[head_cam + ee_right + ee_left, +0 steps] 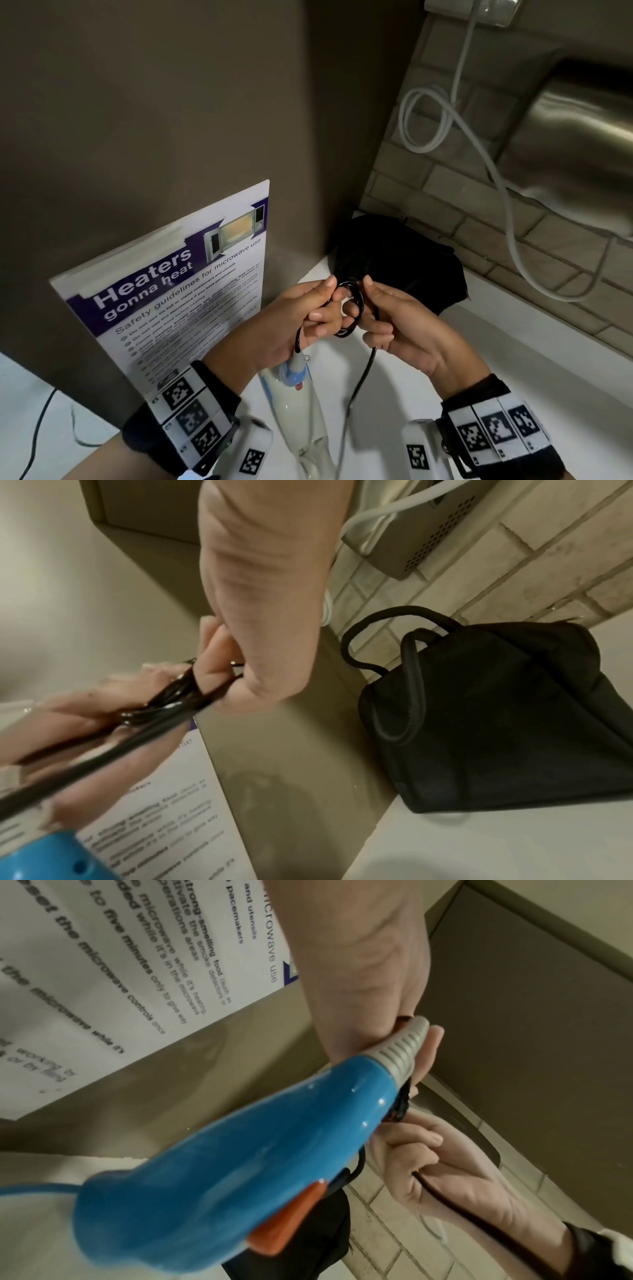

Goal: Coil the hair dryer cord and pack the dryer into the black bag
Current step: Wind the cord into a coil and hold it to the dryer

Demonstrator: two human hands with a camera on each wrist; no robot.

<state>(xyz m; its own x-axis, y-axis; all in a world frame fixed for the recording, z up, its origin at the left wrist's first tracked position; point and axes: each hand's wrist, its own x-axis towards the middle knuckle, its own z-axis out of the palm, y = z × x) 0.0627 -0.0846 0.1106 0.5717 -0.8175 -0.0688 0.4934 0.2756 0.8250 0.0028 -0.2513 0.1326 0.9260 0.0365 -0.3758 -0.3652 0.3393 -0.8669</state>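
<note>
A small coil of the black cord (359, 301) is held between both hands above the white counter. My left hand (334, 301) grips the coil's loops, and the blue hair dryer (294, 380) hangs below it by its grey cord collar (400, 1047). My right hand (371, 308) pinches the coil's right side, and the loose cord (363, 377) runs down from its curled fingers. The black bag (394, 260) sits in the corner just behind the hands, its handles (411, 669) up. In the left wrist view the dryer (240, 1164) shows an orange switch (287, 1221).
A microwave safety poster (178, 291) hangs on the brown cabinet side at the left. A steel appliance (565, 137) and a looped white cable (445, 120) are on the tiled wall at the right. The white counter (513, 359) stretches right of the hands.
</note>
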